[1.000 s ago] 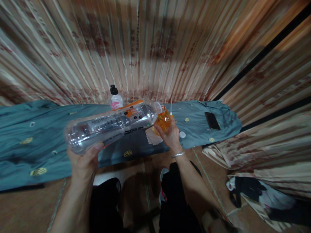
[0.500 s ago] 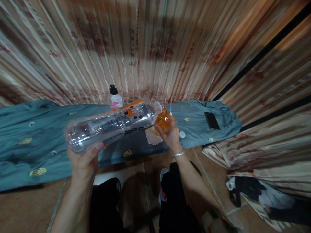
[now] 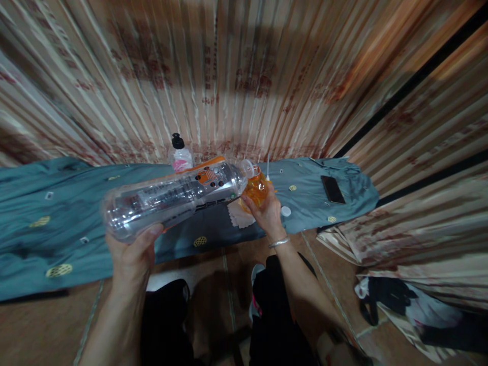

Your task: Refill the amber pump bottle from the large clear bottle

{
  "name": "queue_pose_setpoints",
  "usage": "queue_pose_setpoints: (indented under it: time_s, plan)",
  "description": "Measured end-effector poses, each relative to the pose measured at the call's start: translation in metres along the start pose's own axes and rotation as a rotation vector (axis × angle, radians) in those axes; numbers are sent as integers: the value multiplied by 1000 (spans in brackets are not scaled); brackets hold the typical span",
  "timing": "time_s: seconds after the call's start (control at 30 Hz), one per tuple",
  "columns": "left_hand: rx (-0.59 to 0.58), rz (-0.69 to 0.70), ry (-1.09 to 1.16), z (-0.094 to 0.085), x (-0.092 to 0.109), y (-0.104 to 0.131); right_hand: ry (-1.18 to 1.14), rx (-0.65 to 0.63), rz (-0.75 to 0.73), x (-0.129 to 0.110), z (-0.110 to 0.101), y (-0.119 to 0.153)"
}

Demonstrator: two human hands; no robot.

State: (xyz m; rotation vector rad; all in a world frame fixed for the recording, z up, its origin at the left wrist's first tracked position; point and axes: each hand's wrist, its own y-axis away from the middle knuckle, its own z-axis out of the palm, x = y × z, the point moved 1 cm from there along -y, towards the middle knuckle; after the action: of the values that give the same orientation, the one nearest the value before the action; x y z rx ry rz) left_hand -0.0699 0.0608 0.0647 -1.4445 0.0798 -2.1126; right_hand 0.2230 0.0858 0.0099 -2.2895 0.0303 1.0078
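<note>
My left hand (image 3: 131, 254) is closed around the base end of a large clear plastic bottle (image 3: 171, 195) with an orange and grey label. The bottle lies tilted nearly level, its uncapped mouth pointing right. That mouth is at the opening of a small orange see-through bottle (image 3: 256, 190), which my right hand (image 3: 268, 213) grips from the right. A silvery bracelet circles my right wrist. Whether liquid is flowing between the two bottles I cannot tell. Below the orange bottle lies a pale scallop-edged cloth (image 3: 241, 216), and a white round cap (image 3: 285, 211) sits right of my right hand.
A teal patterned cloth (image 3: 76, 203) covers the long narrow surface. On it stand a clear bottle with a black cap (image 3: 179, 152) and a thin white tube (image 3: 268, 170); a dark phone (image 3: 333, 189) lies at right. A printed curtain (image 3: 236, 91) hangs behind. Clothes (image 3: 412, 305) lie low right.
</note>
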Motion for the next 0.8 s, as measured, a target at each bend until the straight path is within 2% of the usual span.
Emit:
queue_pose_setpoints:
  time_s: [0.17,0.67,0.8]
  plan:
    - [37,-21,12,0,1,0,9,-7,4,0,0,0]
    - [-31,16,-39,1,1,0,-10,8,3,0,0,0]
    - [-4,5,-23,0,1,1,-11,8,12,0,0,-1]
